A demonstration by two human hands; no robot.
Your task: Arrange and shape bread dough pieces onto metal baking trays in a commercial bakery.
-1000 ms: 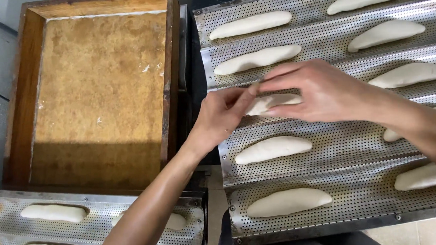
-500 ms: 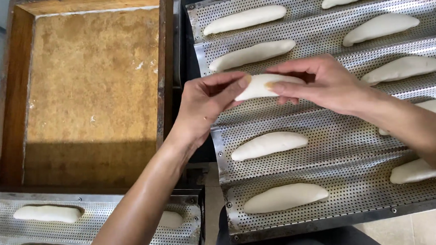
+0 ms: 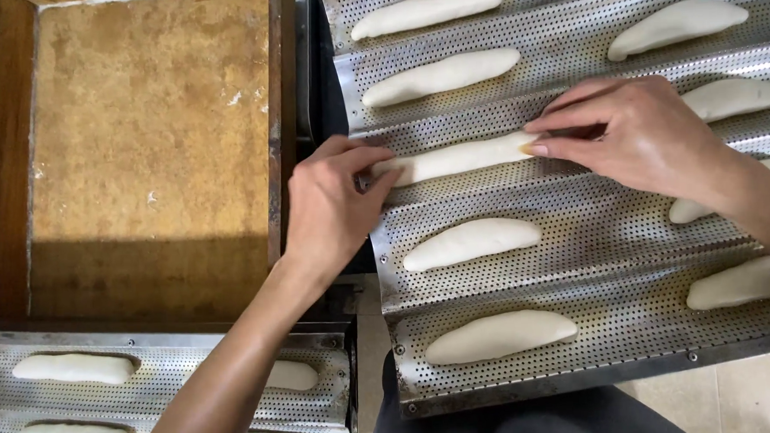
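Perforated, corrugated metal baking tray (image 3: 576,225) fills your right side, its channels lined with pale, elongated raw dough pieces, and beside it on the left sits a shallow brown wooden box (image 3: 144,149) dusted with flour. Your left hand (image 3: 333,206) pinches the near end of one long white dough stick (image 3: 456,159) lying in the tray's third channel, while your right hand (image 3: 637,132) grips its far end between thumb and narrowed fingers. Lower left, a second perforated tray (image 3: 163,386) carries more dough.

Dull perforated metal tray (image 3: 576,225), ridged; the dough piece (image 3: 456,159) looks smooth and matt; the wooden box (image 3: 144,149) is rough, flour-dusted.
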